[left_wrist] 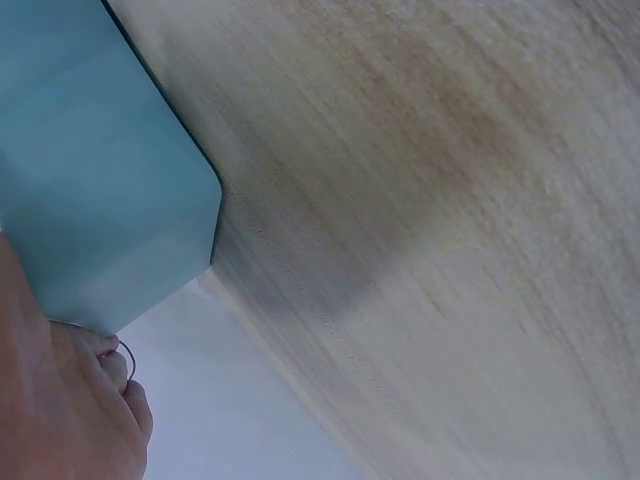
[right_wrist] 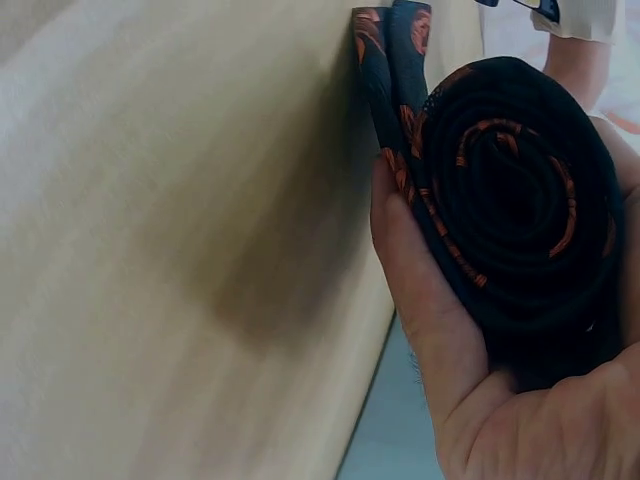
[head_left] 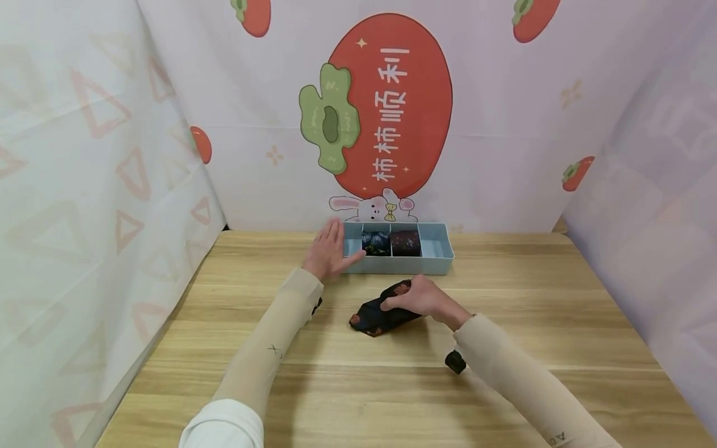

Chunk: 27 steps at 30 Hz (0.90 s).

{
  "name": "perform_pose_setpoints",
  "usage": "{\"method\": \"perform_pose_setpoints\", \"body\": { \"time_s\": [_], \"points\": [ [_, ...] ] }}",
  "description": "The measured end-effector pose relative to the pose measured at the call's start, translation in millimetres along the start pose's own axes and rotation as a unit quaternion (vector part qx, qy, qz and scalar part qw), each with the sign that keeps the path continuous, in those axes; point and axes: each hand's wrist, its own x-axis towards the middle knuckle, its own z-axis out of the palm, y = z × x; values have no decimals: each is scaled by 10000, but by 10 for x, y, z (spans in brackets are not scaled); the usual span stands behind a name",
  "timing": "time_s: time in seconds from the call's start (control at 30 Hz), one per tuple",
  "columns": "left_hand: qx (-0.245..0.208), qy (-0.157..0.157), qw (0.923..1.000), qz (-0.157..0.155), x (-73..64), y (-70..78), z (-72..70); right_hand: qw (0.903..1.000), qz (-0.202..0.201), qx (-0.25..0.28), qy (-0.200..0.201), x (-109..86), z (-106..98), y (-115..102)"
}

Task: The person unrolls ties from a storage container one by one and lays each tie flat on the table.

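Note:
A dark necktie (head_left: 374, 316) with an orange-red pattern is rolled up in my right hand (head_left: 423, 297), just above the table in front of the box. In the right wrist view, thumb and fingers grip the necktie roll (right_wrist: 520, 290) from both sides, its coils facing the camera and two flat ends sticking out. My left hand (head_left: 327, 250) lies against the left end of a light blue divided box (head_left: 400, 266), fingers straight and thumb spread along the front. One middle compartment has a blue floral roll (head_left: 376, 243), the other a dark maroon patterned roll (head_left: 406, 242).
The box's outer right compartment (head_left: 434, 241) shows its bare floor. A wooden table (head_left: 358, 398) extends toward me. Behind the box hangs a pale cloth (head_left: 493, 180) with persimmon prints, and similar cloths flank both sides. Black wrist devices (head_left: 455, 362) sit beneath the sleeves.

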Motion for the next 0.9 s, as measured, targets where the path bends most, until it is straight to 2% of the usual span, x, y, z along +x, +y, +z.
{"method": "perform_pose_setpoints", "body": {
  "time_s": [0.23,0.37,0.73,0.9],
  "points": [
    [14,-208,9998,-21,73,-24,19,9989,317,-220,271,59,123,38],
    [5,-161,9999,17,67,-27,15,9970,352,-508,460,82,155,43],
    [-530,115,9981,287,-52,-36,-65,9926,372,-1067,451,-60,47,-11],
    [-799,350,9949,507,-221,-74,-101,9925,308,-1114,395,-109,-38,35]
  ]
}}
